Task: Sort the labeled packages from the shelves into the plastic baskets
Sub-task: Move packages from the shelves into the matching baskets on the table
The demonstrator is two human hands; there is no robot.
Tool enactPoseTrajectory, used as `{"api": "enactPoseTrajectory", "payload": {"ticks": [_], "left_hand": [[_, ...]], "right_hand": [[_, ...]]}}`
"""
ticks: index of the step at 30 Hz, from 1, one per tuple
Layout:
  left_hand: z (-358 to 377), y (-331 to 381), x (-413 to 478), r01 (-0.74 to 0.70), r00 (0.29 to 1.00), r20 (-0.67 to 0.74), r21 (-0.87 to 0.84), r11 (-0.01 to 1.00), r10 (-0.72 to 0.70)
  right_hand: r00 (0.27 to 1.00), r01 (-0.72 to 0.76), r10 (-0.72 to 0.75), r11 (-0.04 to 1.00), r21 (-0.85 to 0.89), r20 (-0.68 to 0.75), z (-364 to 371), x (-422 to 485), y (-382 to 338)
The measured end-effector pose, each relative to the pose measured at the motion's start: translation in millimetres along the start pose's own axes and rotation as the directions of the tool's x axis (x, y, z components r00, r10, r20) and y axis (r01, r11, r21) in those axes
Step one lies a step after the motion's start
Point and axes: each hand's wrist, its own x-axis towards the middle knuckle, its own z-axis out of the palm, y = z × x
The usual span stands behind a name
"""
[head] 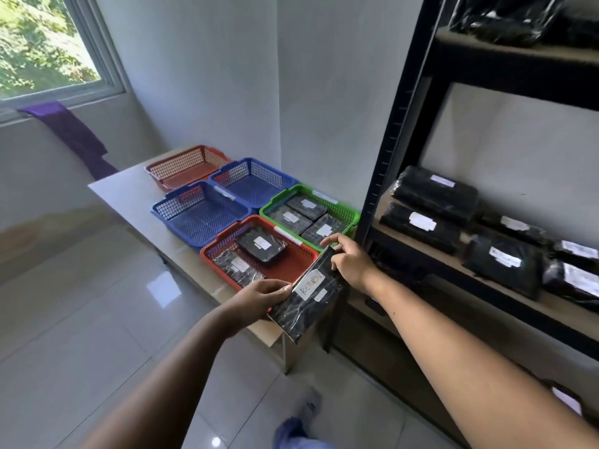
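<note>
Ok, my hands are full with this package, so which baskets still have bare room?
The two blue baskets and the far red basket look empty. The near red basket holds two packages, with bare floor along its right side. The green basket is crowded with three. Both hands hold the package.

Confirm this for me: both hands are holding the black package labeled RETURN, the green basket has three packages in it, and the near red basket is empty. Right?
Not quite. In the head view the near red basket is not empty: it holds two black packages. The rest stands: the left hand and right hand hold the black package labeled RETURN, and the green basket has three packages.
</note>
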Motion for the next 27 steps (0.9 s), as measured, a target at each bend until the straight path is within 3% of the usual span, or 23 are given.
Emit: {"api": "enactPoseTrajectory", "payload": {"ticks": [8,11,17,23,27], "left_hand": [[-58,-36,70,0.191,0.980,-0.060,0.032,0.981,-0.189],[-71,-45,98,0.218,0.963,-0.168,0.035,0.975,-0.210],[-86,-58,156,0.263,0.892,-0.385,0.011,0.965,-0.239],[-93,-63,196,0.346,0.910,-0.337,0.291,0.892,-0.244],[-91,-75,208,0.386,0.918,-0.254,0.399,0.832,-0.305]], "right_hand": [[0.990,-0.143,0.139,0.976,0.164,0.037,50,107,43],[0.978,-0.200,0.209,0.955,0.218,-0.022,66,143,63],[0.928,-0.338,0.347,0.937,0.085,-0.136,89,190,104],[0.909,-0.401,0.389,0.915,-0.052,-0.151,105,206,112],[0.867,-0.460,0.438,0.887,-0.044,-0.237,112,203,111]]}}
